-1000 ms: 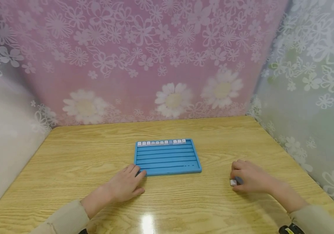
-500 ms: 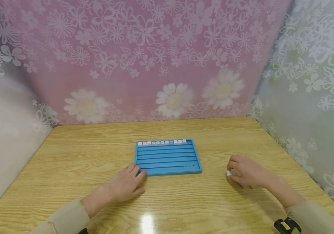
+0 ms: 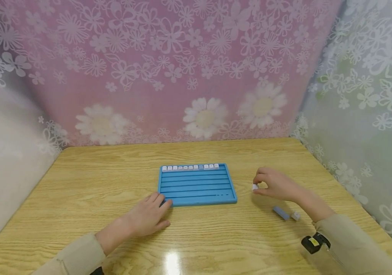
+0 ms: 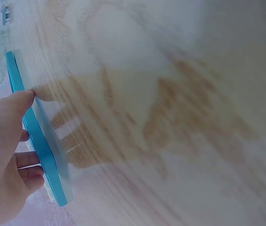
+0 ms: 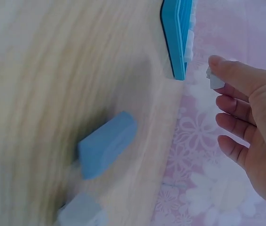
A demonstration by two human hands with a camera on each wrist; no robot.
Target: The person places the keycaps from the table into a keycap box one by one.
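Observation:
My right hand (image 3: 278, 185) pinches a small white keycap (image 5: 216, 81) between thumb and finger, above the table to the right of the blue tray (image 3: 196, 182). White keycaps (image 3: 175, 168) and one blue-grey keycap line the tray's back row; its other ridged rows show bare. My left hand (image 3: 146, 215) rests its fingers on the tray's near left corner, relaxed, with the thumb spread to the right. Nearer me than the right hand lie a long blue-grey keycap (image 3: 281, 212) and a white keycap (image 3: 296, 215), both on the table.
The wood-grain table (image 3: 196, 240) carries the tray and loose keycaps. Behind it hangs a pink floral curtain (image 3: 182, 76), with pale floral cloth (image 3: 371, 114) along the right side. A bright reflection shows near the front.
My right hand has moved left and away from me, carrying the white keycap. The long blue-grey keycap and another white one now lie uncovered behind it. My left hand stays on the tray.

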